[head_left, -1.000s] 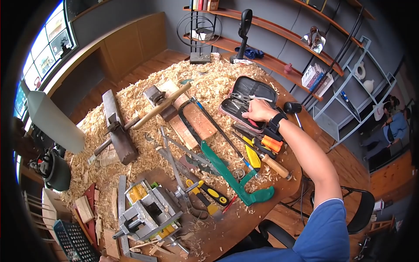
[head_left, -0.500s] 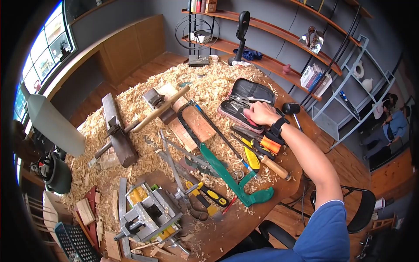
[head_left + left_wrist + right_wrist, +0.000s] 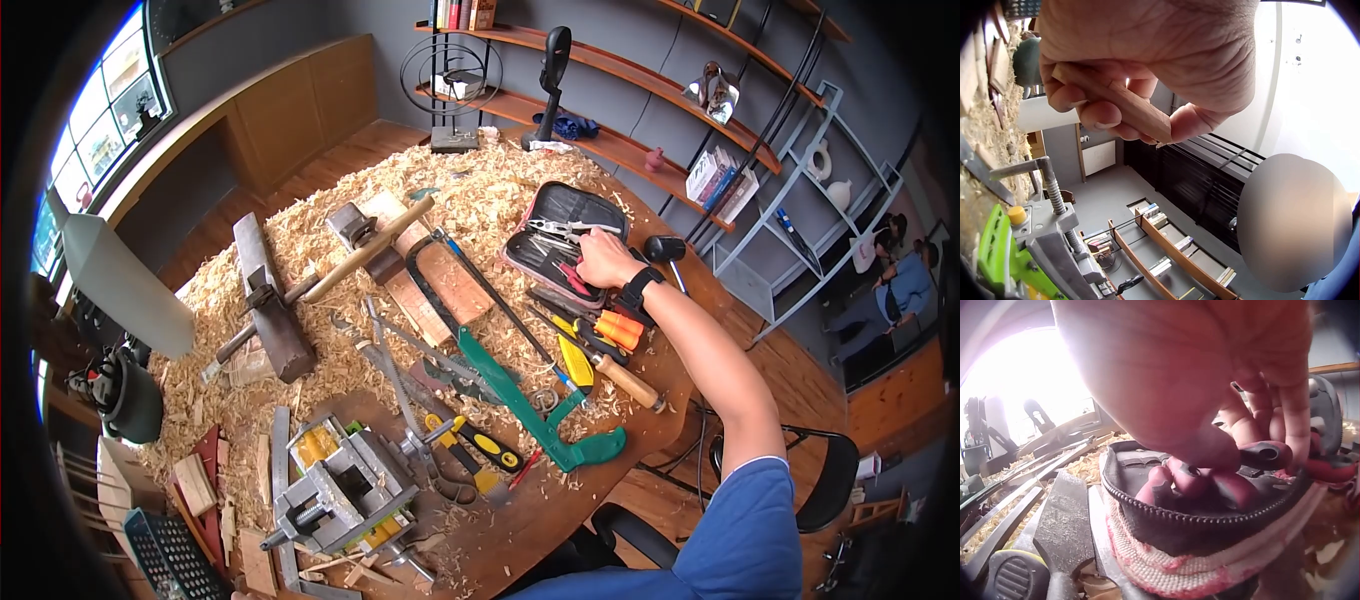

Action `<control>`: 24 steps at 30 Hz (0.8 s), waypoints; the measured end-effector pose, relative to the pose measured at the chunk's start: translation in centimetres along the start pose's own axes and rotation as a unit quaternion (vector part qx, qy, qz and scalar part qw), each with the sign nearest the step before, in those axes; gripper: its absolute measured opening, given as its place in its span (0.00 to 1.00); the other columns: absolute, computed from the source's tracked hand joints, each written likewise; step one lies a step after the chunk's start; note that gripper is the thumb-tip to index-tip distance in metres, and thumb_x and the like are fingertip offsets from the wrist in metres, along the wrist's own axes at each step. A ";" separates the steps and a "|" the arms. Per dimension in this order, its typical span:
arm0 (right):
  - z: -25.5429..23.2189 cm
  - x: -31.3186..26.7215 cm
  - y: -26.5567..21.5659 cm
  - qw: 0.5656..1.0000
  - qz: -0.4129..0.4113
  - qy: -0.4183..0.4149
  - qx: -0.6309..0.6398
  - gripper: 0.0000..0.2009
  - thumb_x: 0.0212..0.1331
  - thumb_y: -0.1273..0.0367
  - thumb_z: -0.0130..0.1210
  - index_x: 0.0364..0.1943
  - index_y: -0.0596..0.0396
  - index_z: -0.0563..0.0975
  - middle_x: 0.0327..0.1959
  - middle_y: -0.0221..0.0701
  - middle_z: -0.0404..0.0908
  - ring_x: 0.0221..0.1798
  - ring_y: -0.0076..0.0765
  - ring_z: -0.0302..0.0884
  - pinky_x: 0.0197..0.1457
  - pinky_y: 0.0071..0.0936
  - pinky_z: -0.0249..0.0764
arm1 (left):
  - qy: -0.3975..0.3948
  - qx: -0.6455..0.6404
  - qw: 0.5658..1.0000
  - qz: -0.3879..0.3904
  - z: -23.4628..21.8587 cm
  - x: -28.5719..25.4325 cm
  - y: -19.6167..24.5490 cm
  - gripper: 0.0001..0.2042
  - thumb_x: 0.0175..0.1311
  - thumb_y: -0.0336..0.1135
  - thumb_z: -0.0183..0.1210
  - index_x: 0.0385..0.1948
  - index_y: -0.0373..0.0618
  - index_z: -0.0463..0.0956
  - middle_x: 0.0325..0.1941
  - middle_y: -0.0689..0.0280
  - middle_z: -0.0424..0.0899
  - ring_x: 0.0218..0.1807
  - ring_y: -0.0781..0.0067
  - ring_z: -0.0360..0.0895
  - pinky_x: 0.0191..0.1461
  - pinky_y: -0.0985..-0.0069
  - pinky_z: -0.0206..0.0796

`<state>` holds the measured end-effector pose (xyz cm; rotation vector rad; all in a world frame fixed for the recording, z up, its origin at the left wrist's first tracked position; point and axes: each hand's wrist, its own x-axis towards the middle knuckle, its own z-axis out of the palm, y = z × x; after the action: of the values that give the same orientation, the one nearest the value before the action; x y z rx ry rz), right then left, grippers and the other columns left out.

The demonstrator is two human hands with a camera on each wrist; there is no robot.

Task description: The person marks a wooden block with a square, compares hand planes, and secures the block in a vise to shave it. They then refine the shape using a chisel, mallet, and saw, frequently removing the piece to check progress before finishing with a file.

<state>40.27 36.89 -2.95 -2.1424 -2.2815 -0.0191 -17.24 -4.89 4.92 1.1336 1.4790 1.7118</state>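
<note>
My left hand (image 3: 1147,69) pinches a small wooden stick (image 3: 1116,100) between thumb and fingers. In the head view that hand is nearly out of frame at the bottom edge. My right hand (image 3: 607,261) reaches into an unzipped black tool case (image 3: 560,199) on the right of the bench. In the right wrist view, my thumb and fingers close around the red-and-black handle (image 3: 1266,453) of pliers. More red handles (image 3: 1188,478) lie beside it inside the zipped rim. Silver pliers (image 3: 558,227) lie across the case's fold; the heads of the gripped pliers are hidden.
A green hacksaw (image 3: 510,385) lies across the bench middle, near a yellow-handled tool (image 3: 578,361) and a wooden-handled tool (image 3: 632,383). A metal vise (image 3: 345,485) stands at the front left. Wood shavings (image 3: 330,200) cover the far side, around wooden planes (image 3: 275,315).
My right hand has shifted slightly within the case and turned. Silver pliers now show across the fold, and red handles show beside my fingers.
</note>
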 end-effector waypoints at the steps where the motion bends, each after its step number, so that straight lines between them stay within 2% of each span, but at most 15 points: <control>1: -0.2 0.1 0.2 1.000 -0.008 -0.005 0.010 0.17 0.55 0.70 0.63 0.42 0.74 0.86 0.53 0.67 0.83 0.58 0.67 0.86 0.66 0.49 0.82 | 0.000 0.000 1.000 0.000 0.0 0.0 0.0 0.09 0.61 0.32 0.59 0.32 0.33 0.74 0.37 0.56 0.77 0.36 0.67 0.71 0.42 0.74 0.63; 6: -0.5 0.5 0.5 0.999 -0.022 -0.005 0.023 0.15 0.48 0.71 0.63 0.34 0.75 0.85 0.45 0.67 0.86 0.52 0.69 0.88 0.61 0.48 0.85 | -0.007 0.006 1.000 -0.007 -0.3 0.1 0.1 0.08 0.61 0.31 0.59 0.32 0.33 0.74 0.38 0.56 0.78 0.37 0.67 0.72 0.42 0.74 0.63; 8: -1.0 0.3 0.1 0.999 -0.011 0.015 0.039 0.13 0.46 0.72 0.63 0.30 0.72 0.86 0.41 0.65 0.87 0.50 0.68 0.89 0.58 0.49 0.86 | -0.003 0.004 1.000 -0.009 -0.3 0.0 0.1 0.08 0.61 0.30 0.59 0.32 0.34 0.74 0.38 0.56 0.78 0.37 0.68 0.72 0.42 0.74 0.64; 11: -2.1 0.2 -0.4 0.998 0.033 -0.028 0.050 0.13 0.44 0.71 0.63 0.32 0.69 0.86 0.42 0.63 0.87 0.50 0.65 0.89 0.57 0.51 0.86 | 0.005 0.006 1.000 -0.010 -0.1 0.0 0.4 0.07 0.62 0.30 0.59 0.32 0.33 0.75 0.38 0.57 0.78 0.37 0.68 0.73 0.43 0.75 0.64; 14: -2.3 -0.7 -0.9 0.995 0.020 0.021 0.095 0.13 0.44 0.71 0.62 0.33 0.67 0.87 0.42 0.62 0.88 0.50 0.62 0.90 0.55 0.53 0.85 | 0.007 0.011 1.000 -0.009 -0.3 0.1 0.4 0.07 0.62 0.30 0.59 0.33 0.33 0.76 0.37 0.57 0.79 0.37 0.70 0.73 0.42 0.76 0.64; 16: -2.2 -0.7 -0.9 0.998 -0.003 0.002 0.059 0.15 0.47 0.68 0.60 0.36 0.64 0.89 0.42 0.59 0.89 0.50 0.61 0.91 0.55 0.51 0.85 | 0.005 0.014 1.000 -0.012 -0.3 0.1 0.5 0.07 0.62 0.30 0.59 0.33 0.33 0.76 0.37 0.58 0.79 0.37 0.71 0.73 0.42 0.77 0.63; 18: -1.7 -0.3 -1.4 0.998 0.042 -0.012 -0.046 0.17 0.51 0.65 0.59 0.38 0.61 0.90 0.43 0.57 0.90 0.50 0.62 0.91 0.56 0.49 0.85 | 0.014 0.059 0.997 -0.036 0.0 0.2 0.8 0.08 0.61 0.31 0.59 0.33 0.33 0.77 0.37 0.59 0.79 0.36 0.72 0.72 0.41 0.78 0.62; 19: -1.6 -0.5 -1.5 0.997 0.040 -0.008 -0.067 0.18 0.53 0.63 0.57 0.40 0.60 0.91 0.42 0.56 0.90 0.50 0.62 0.91 0.56 0.49 0.85 | 0.002 0.015 1.000 -0.014 0.4 0.2 0.8 0.07 0.61 0.31 0.58 0.33 0.34 0.76 0.36 0.59 0.79 0.36 0.73 0.71 0.40 0.78 0.61; 22: -1.6 -1.0 -2.5 0.995 0.066 0.012 -0.073 0.17 0.53 0.63 0.60 0.40 0.61 0.91 0.43 0.56 0.91 0.50 0.61 0.91 0.57 0.52 0.86 | -0.013 0.015 1.000 -0.004 0.3 0.2 0.9 0.07 0.62 0.31 0.57 0.32 0.35 0.76 0.35 0.60 0.77 0.35 0.73 0.71 0.39 0.77 0.61; 24: -1.3 -0.9 -2.5 0.994 0.094 0.008 -0.057 0.16 0.54 0.64 0.60 0.40 0.61 0.91 0.44 0.57 0.91 0.50 0.62 0.91 0.59 0.53 0.85 | 0.006 0.072 0.997 -0.008 1.6 0.4 2.3 0.07 0.62 0.31 0.57 0.30 0.35 0.74 0.33 0.61 0.75 0.35 0.72 0.69 0.39 0.76 0.59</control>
<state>37.83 35.84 -1.65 -2.3936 -2.1099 -0.1669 -15.84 -4.29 7.23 1.1828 1.6375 1.6254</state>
